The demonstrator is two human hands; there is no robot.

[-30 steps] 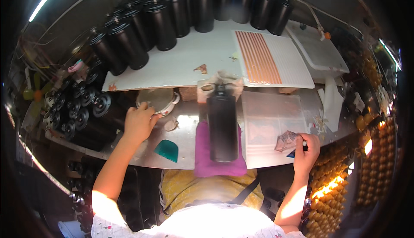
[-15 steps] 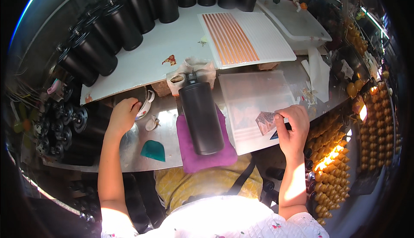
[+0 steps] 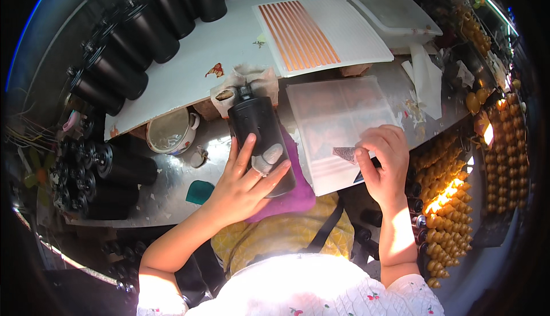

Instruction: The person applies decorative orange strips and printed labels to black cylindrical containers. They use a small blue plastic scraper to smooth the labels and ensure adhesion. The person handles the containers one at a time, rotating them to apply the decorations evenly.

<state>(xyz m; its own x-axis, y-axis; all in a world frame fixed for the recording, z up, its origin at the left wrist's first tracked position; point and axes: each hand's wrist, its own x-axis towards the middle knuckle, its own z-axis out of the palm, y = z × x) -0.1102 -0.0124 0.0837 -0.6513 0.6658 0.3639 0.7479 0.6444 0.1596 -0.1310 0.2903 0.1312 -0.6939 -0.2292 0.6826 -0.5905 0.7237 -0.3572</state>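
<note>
We have the black bottle (image 3: 252, 121) lying before us on the purple pad (image 3: 301, 173), its long axis running away from our body, neck far and tipped slightly left. It lies between our hands, nearer the left hand (image 3: 243, 187), which reaches across from the left, fingers spread on its side around a white wad (image 3: 272, 154); whether they grip the wad or only press it, we cannot tell. Well apart, our right hand (image 3: 382, 161) bends above the translucent sheet (image 3: 329, 107), thumb and fingers pinching a dark patterned scrap (image 3: 344, 154).
</note>
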